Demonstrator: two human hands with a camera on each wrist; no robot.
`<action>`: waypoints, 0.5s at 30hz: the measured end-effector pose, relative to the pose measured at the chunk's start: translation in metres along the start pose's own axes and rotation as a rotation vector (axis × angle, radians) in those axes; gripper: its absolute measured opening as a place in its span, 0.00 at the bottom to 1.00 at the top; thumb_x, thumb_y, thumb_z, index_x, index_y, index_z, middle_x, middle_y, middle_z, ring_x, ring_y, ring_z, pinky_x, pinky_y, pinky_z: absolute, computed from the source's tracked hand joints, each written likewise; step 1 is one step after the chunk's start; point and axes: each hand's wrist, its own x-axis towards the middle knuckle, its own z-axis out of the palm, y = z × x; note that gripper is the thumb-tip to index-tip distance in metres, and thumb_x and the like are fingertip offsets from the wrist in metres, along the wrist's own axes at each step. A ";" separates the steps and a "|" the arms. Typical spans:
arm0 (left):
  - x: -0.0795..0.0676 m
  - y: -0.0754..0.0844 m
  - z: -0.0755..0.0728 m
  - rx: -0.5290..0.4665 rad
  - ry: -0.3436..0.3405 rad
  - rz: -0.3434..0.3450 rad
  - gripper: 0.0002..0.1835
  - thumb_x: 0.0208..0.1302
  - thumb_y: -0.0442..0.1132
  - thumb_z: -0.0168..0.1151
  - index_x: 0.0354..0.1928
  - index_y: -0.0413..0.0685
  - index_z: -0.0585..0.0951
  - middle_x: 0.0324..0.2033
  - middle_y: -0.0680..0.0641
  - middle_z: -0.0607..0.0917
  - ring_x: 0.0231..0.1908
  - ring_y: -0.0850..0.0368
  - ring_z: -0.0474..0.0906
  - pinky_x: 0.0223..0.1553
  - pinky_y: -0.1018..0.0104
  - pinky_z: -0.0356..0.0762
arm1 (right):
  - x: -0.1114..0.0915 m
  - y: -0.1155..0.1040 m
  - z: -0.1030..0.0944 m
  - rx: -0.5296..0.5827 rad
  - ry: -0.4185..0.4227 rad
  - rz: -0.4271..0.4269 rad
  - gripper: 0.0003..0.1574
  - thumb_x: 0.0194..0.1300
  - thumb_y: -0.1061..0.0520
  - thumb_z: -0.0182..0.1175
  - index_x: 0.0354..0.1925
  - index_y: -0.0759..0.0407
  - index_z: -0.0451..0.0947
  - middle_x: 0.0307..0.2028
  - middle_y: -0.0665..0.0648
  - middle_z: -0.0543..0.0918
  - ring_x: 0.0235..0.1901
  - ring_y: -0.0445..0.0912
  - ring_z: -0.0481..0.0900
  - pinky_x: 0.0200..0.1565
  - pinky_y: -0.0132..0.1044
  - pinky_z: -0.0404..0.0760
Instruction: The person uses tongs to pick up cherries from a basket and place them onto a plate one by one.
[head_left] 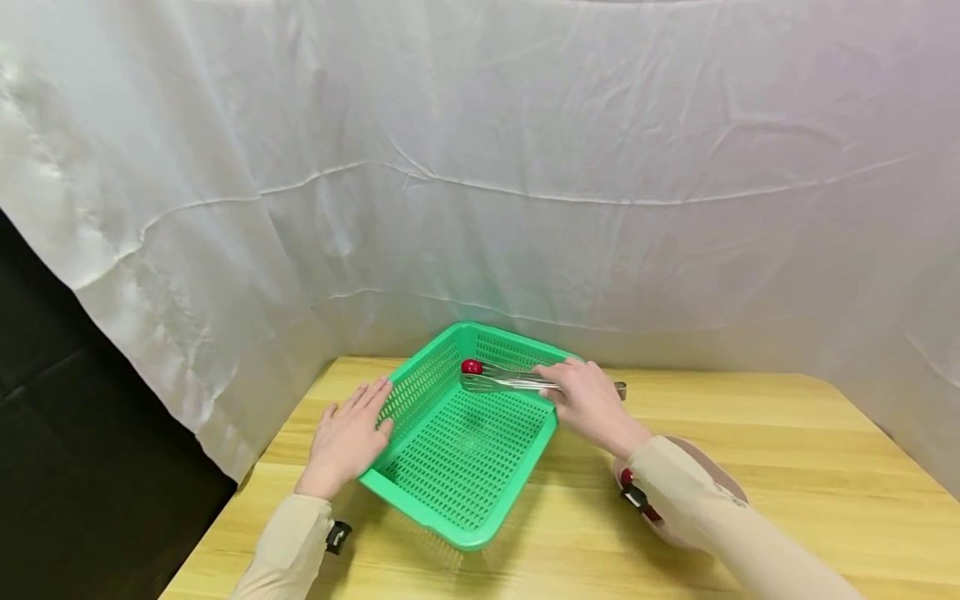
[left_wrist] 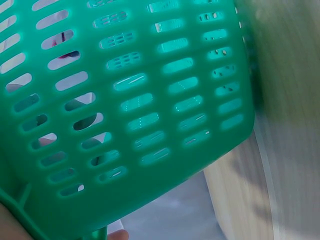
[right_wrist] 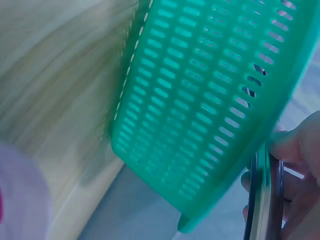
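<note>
A green perforated plastic basket (head_left: 517, 487) sits at the middle of the wooden table. My left hand (head_left: 348, 437) rests on its left rim, fingers straight and thumb over the edge. At the right rim, my right hand (head_left: 592, 404) grips metal tongs (head_left: 517, 383), whose handle end sticks out past the hand. The tongs reach into the basket, with a small, glossy, round red thing (head_left: 471, 367) at their tips near the back corner. In the right wrist view the tongs (right_wrist: 265, 200) lie along the fingers beside the basket wall (right_wrist: 175, 95).
A pinkish bowl (head_left: 720, 467) with red things in it stands to the right, partly hidden under my right forearm. White cloth (head_left: 525, 167) hangs behind the wooden table (head_left: 795, 467) and along its sides. A dark area (head_left: 75, 450) lies beyond the left table edge.
</note>
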 end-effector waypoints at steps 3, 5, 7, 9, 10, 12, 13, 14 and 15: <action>0.001 -0.001 -0.001 0.001 0.001 0.001 0.32 0.73 0.46 0.48 0.76 0.46 0.58 0.75 0.46 0.56 0.73 0.41 0.49 0.66 0.29 0.41 | -0.007 0.000 -0.011 0.018 0.009 0.007 0.23 0.61 0.60 0.69 0.55 0.59 0.82 0.48 0.55 0.86 0.41 0.47 0.78 0.39 0.41 0.73; 0.001 -0.001 -0.001 -0.003 0.000 0.002 0.32 0.73 0.46 0.48 0.76 0.46 0.58 0.75 0.46 0.55 0.73 0.41 0.49 0.66 0.29 0.40 | -0.010 -0.001 -0.019 0.021 0.014 0.014 0.23 0.61 0.60 0.69 0.55 0.58 0.82 0.46 0.54 0.87 0.37 0.46 0.76 0.37 0.39 0.71; 0.001 -0.001 -0.002 -0.005 -0.002 0.003 0.32 0.73 0.46 0.48 0.76 0.46 0.58 0.75 0.46 0.55 0.73 0.41 0.49 0.66 0.29 0.40 | -0.014 0.000 -0.027 0.015 0.023 0.014 0.23 0.60 0.60 0.69 0.55 0.57 0.82 0.43 0.52 0.87 0.34 0.45 0.73 0.36 0.39 0.70; 0.001 -0.001 -0.002 -0.005 -0.002 0.004 0.32 0.73 0.46 0.48 0.76 0.46 0.58 0.75 0.46 0.55 0.73 0.41 0.49 0.66 0.29 0.40 | -0.019 0.001 -0.034 0.001 0.038 0.006 0.23 0.60 0.61 0.70 0.54 0.56 0.83 0.40 0.51 0.87 0.32 0.44 0.72 0.34 0.39 0.69; 0.001 -0.001 -0.002 -0.003 -0.002 0.005 0.32 0.73 0.46 0.48 0.76 0.46 0.58 0.75 0.46 0.55 0.73 0.41 0.49 0.66 0.29 0.41 | -0.021 0.001 -0.037 -0.003 0.045 0.004 0.23 0.59 0.61 0.70 0.54 0.56 0.83 0.39 0.51 0.87 0.31 0.44 0.71 0.34 0.39 0.69; 0.001 -0.001 -0.003 -0.001 -0.001 0.006 0.32 0.73 0.46 0.48 0.76 0.46 0.58 0.75 0.46 0.55 0.73 0.41 0.49 0.66 0.29 0.41 | -0.027 0.002 -0.043 -0.012 0.056 -0.001 0.23 0.58 0.61 0.70 0.54 0.56 0.83 0.38 0.50 0.87 0.31 0.44 0.72 0.34 0.39 0.69; 0.001 -0.001 -0.003 -0.001 0.000 0.006 0.32 0.73 0.46 0.48 0.76 0.46 0.58 0.75 0.46 0.56 0.73 0.41 0.49 0.66 0.29 0.41 | -0.030 0.003 -0.046 -0.014 0.061 -0.006 0.24 0.58 0.62 0.71 0.54 0.56 0.83 0.37 0.50 0.87 0.31 0.44 0.72 0.33 0.39 0.69; 0.000 -0.001 -0.004 -0.001 0.001 0.006 0.32 0.73 0.46 0.48 0.76 0.45 0.58 0.75 0.46 0.56 0.73 0.41 0.49 0.66 0.29 0.41 | -0.033 0.004 -0.048 -0.013 0.065 -0.010 0.24 0.57 0.62 0.71 0.54 0.56 0.83 0.37 0.50 0.87 0.31 0.44 0.72 0.33 0.39 0.69; 0.000 -0.001 -0.004 -0.001 0.002 0.007 0.32 0.73 0.46 0.48 0.76 0.45 0.58 0.75 0.46 0.56 0.73 0.41 0.49 0.66 0.29 0.41 | -0.037 0.004 -0.051 -0.014 0.068 -0.014 0.24 0.57 0.63 0.71 0.53 0.56 0.83 0.37 0.50 0.87 0.30 0.43 0.71 0.33 0.39 0.69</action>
